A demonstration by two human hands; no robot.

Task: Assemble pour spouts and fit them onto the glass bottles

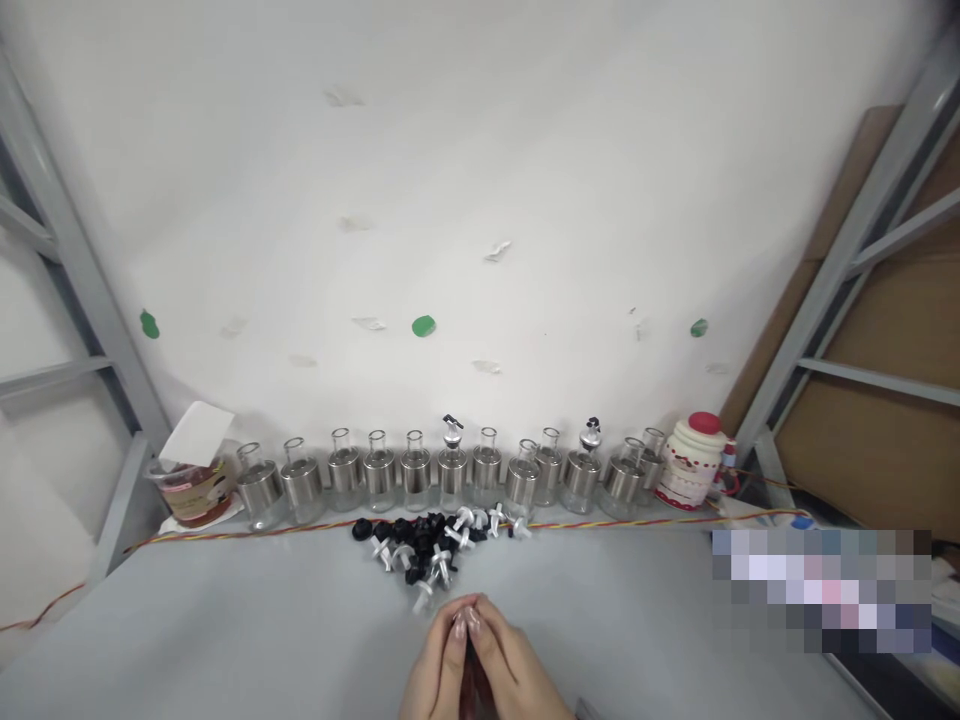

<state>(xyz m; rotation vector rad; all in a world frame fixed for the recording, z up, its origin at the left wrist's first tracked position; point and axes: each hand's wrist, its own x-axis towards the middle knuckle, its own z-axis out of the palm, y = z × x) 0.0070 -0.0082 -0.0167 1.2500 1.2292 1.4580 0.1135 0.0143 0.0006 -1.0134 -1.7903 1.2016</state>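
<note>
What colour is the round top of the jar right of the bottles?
The round top is pinkish red, best seen in the head view.

The bottles (pixel 259 484) look like clear, glossy glass, their sleeves (pixel 379 466) like satiny metal. Black pieces (pixel 426 530) resemble dull plastic; pale pieces (pixel 440 566) have a silvery sheen. The counter (pixel 225 625) appears smooth and matt, the frame (pixel 81 255) painted metal, the panel (pixel 885 330) matt cardboard.

The bench (pixel 637 605) is gray, the wall (pixel 480 150) white. Little parts (pixel 424 545) are black and whitish. The string (pixel 300 529) is red and yellow.
</note>
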